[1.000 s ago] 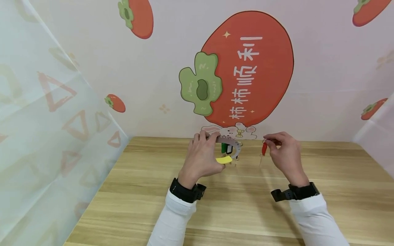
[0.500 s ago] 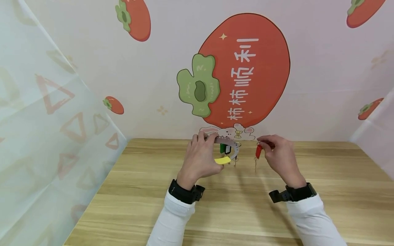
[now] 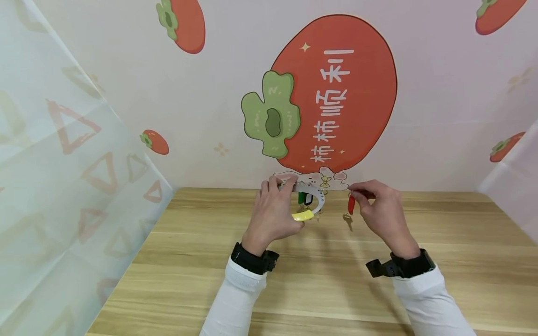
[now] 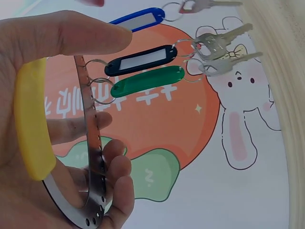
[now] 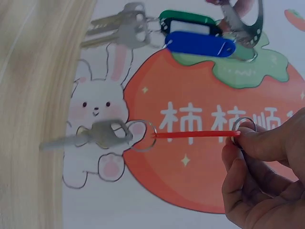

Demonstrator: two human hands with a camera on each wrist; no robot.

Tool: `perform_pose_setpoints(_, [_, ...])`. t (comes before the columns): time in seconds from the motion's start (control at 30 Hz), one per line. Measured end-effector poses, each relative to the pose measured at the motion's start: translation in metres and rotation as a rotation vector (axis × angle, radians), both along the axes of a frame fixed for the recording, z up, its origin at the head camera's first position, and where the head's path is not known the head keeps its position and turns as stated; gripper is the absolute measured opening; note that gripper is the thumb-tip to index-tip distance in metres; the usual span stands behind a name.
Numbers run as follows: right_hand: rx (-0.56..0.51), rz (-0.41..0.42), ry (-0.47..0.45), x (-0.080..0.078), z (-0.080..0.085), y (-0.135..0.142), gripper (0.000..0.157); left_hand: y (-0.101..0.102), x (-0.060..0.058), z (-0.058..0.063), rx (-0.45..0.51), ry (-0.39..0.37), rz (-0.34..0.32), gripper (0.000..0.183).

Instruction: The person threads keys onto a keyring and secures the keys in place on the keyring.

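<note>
My left hand (image 3: 272, 211) grips a metal key ring holder (image 3: 321, 201) with a yellow handle (image 4: 33, 119). Along its perforated strip, split rings carry a green key tag (image 4: 148, 81) and a black one (image 4: 142, 60), each with a key. A blue key tag (image 5: 200, 44) hangs beside them, partly behind the thumb in the left wrist view. Off to the right of the holder, my right hand (image 3: 383, 212) pinches the split ring (image 5: 243, 125) of a red key tag (image 3: 351, 204). From its other end dangles a key (image 5: 102, 133), clear of the holder.
Both hands work above a wooden tabletop (image 3: 311, 284), near its back edge. Behind stands a wall sheet (image 3: 201, 93) printed with persimmons and a rabbit. A pale side panel (image 3: 63, 186) rises on the left.
My right hand has moved slightly left with the red key tag, toward the holder. The dangling key has swung round to show its flat side. The left hand keeps its grip, tilting the holder slightly.
</note>
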State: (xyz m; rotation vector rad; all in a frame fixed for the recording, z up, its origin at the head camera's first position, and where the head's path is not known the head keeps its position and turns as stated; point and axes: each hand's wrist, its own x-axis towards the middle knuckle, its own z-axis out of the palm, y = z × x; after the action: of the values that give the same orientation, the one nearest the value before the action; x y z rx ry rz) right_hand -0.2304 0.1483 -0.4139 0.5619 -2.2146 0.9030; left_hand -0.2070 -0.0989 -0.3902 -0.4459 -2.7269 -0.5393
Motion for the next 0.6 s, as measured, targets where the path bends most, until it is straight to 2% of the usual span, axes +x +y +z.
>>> perform_pose_setpoints(0.23, [-0.025, 0.030, -0.019, 0.0070, 0.0057, -0.0072, 0.019, 0.0021, -0.0030, -0.0032, -0.011, 0.000, -0.002, 0.089])
perform_pose_setpoints(0.6, [0.018, 0.069, -0.018, 0.0106, 0.0102, -0.0088, 0.023, 0.0030, -0.0044, -0.0051, -0.039, -0.017, -0.003, 0.088])
